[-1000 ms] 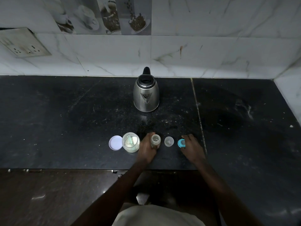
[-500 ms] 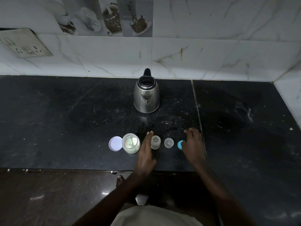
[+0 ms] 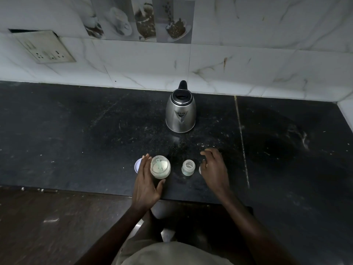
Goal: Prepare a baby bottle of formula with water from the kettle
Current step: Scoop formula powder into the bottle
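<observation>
A small clear baby bottle (image 3: 188, 167) stands open-topped on the black counter (image 3: 76, 140). To its left stands an open jar of pale formula powder (image 3: 160, 166) with a green scoop inside. My left hand (image 3: 146, 183) is spread around the jar's left and near side, fingers straight, thumb below it. My right hand (image 3: 214, 169) hovers right of the bottle with loosely curled fingers, hiding most of a clear cap (image 3: 200, 169); the blue ring is hidden. A steel kettle (image 3: 180, 111) stands at the back, lid open.
The jar's white lid (image 3: 137, 165) lies flat left of the jar, partly behind my left fingers. A socket plate (image 3: 44, 47) sits on the tiled wall at upper left. The counter's front edge runs just below my hands; dark floor lies beneath.
My left hand let go of the bottle and moved left to the formula jar. My right hand shifted left from the blue ring, now covering the clear cap.
</observation>
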Tool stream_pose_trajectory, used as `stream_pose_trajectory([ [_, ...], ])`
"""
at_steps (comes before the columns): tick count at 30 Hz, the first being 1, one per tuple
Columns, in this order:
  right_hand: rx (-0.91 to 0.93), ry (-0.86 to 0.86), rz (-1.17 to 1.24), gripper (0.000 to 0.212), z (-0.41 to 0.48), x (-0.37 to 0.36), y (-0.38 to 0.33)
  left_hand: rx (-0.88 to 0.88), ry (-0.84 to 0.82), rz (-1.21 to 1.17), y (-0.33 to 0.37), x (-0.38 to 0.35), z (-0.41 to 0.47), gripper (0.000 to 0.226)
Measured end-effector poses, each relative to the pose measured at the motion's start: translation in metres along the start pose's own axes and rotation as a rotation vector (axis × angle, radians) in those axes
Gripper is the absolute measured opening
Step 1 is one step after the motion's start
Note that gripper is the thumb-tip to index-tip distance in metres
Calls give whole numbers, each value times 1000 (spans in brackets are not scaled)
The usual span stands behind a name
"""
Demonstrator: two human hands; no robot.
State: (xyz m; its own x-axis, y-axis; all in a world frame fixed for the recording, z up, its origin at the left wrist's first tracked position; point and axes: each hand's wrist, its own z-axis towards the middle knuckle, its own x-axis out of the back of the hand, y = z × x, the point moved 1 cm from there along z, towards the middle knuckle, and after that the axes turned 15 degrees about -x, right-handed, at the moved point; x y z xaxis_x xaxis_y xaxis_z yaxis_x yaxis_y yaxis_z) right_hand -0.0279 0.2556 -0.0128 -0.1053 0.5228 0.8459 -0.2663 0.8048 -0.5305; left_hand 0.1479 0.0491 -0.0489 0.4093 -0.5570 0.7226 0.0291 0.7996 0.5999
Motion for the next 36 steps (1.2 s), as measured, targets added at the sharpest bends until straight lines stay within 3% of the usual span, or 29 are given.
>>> stream_pose_trajectory([
  [6,161,-142,79,33,-7,-20,-33,140,-137,-43,-20,-12,5,112],
  [11,318,-233,80,28,-9,-34,-67,250,-158,-133,-30,-19,15,116],
  [15,420,-363,-46,33,-3,-42,-89,255,-150,-171,-34,-20,25,110],
  [18,451,-536,-291,33,3,-42,-105,187,-188,-176,-40,-20,30,101],
  [22,558,-509,-617,21,5,-53,-118,123,-188,-202,-43,-16,35,83],
  [36,609,-481,-896,35,10,-68,-134,12,-231,-168,-42,-20,39,79],
])
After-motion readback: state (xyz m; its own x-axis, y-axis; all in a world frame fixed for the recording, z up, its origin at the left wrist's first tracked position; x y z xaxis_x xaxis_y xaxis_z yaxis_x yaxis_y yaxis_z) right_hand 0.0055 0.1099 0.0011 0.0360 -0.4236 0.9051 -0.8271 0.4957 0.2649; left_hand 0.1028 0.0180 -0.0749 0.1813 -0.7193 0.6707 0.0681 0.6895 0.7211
